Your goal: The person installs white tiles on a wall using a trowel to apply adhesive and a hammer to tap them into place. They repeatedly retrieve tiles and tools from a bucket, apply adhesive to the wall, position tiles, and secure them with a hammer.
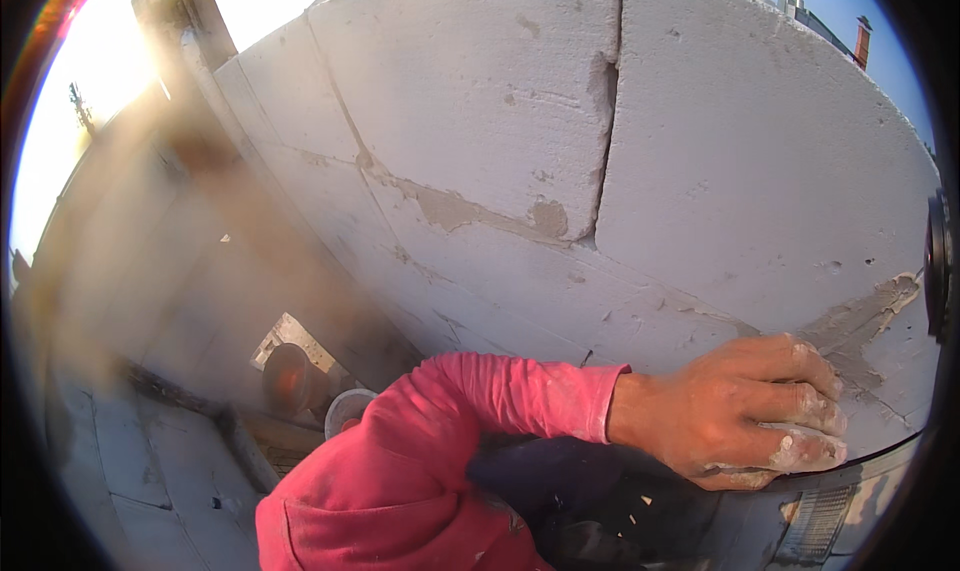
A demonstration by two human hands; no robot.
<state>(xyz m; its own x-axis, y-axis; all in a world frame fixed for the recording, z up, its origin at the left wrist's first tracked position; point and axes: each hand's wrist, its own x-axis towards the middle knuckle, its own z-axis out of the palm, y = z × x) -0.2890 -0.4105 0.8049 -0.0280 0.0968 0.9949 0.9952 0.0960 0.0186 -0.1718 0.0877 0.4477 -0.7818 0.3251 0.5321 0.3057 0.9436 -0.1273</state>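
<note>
My left hand (745, 411), its fingers dusted with pale mortar, is closed low against the wall at the right. Its sleeve (400, 451) is pink and crosses the lower middle. The fingers curl inward, and what they hold, if anything, is hidden. Beside the knuckles, wet grey mortar (860, 321) is smeared over the white block wall (740, 171). An upright joint (607, 141) between two large blocks stands partly unfilled, with dried mortar patches (450, 211) along the joint below. My right hand is out of view.
A blurred brown post or board (240, 201) slants down at the left. Below it stand a dark bucket (288, 376) and a white-rimmed container (350, 407). More pale blocks (130, 461) lie lower left. A ridged grey piece (818, 523) shows lower right.
</note>
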